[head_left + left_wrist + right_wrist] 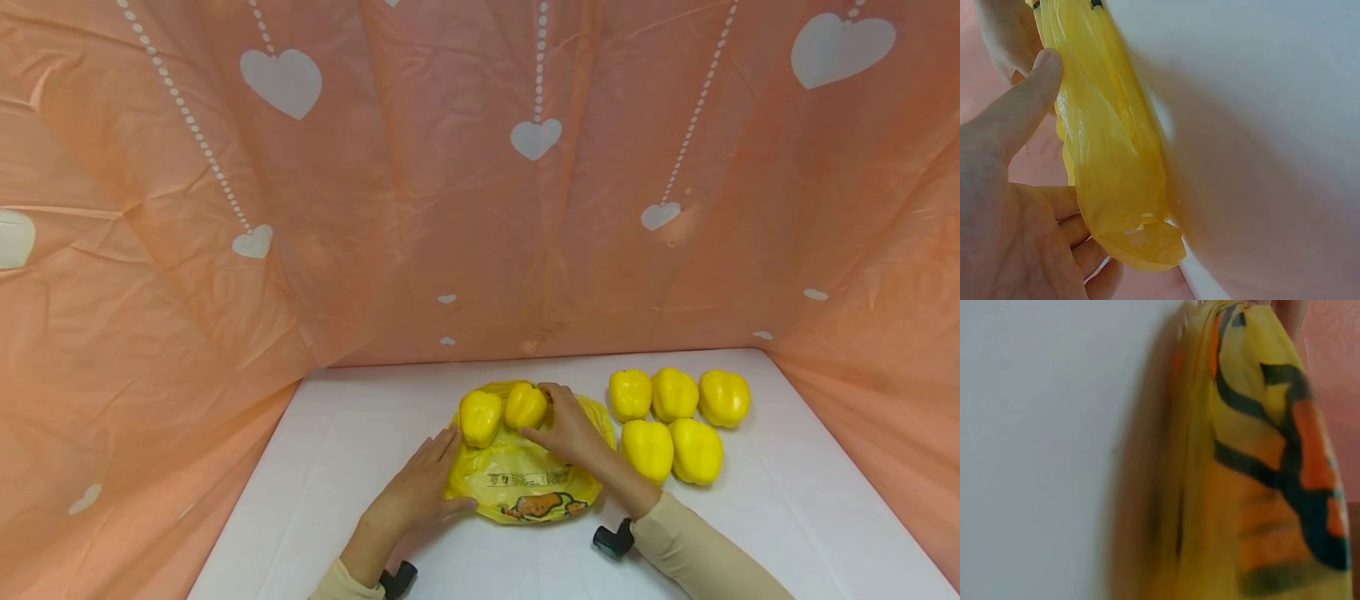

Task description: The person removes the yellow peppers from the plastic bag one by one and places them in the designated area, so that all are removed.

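Observation:
A yellow plastic bag (pixel 517 479) with orange-and-black print lies bulging on the white table. On its far side sit two yellow bell peppers, one at the left (pixel 481 418) and one at the right (pixel 526 406). My right hand (pixel 570 429) grips the right-hand pepper, fingers behind it and thumb in front. Along the bag's left edge rests my left hand (pixel 420 490), fingers extended and thumb spread toward the near edge. The left wrist view has the left thumb (pixel 1032 94) against the bag's crinkled side. Only the printed bag side (pixel 1272 469) fills the right wrist view.
Right of the bag, several yellow bell peppers stand in two rows, including a far-right one (pixel 724 398) and a near one (pixel 647 450). Orange sheeting (pixel 480 208) with white hearts hangs behind the white table (pixel 360 417) and at both sides.

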A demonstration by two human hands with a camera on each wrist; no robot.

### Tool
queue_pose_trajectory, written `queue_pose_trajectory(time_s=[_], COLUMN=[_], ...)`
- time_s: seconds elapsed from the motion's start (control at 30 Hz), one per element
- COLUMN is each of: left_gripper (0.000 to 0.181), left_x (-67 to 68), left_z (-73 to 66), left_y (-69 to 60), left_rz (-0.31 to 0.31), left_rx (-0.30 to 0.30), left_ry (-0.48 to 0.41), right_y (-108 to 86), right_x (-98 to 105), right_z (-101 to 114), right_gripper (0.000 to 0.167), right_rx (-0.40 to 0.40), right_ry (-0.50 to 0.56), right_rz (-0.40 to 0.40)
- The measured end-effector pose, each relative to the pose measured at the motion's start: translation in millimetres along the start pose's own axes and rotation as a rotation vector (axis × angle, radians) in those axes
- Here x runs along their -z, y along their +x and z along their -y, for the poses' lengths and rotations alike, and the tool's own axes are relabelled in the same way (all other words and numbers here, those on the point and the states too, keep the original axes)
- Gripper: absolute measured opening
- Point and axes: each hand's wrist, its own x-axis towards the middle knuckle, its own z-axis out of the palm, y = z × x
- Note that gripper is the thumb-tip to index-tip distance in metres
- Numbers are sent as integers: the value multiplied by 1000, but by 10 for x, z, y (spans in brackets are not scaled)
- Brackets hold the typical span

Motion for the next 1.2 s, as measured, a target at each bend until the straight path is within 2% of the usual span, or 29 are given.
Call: queue_pose_trajectory(time_s=[0.63, 1.2], left_gripper=[107, 107], left_x=[15, 18], left_z=[-4, -3], left_y=[-17, -14], left_rz=[-15, -9], left_rx=[-7, -5], left_ry=[15, 2], right_y=[97, 97], right_x=[-109, -118], right_z=[-50, -25], right_gripper=[88, 84], right_rx=[-13, -13], right_ry=[-42, -53], right_rz=[-9, -10])
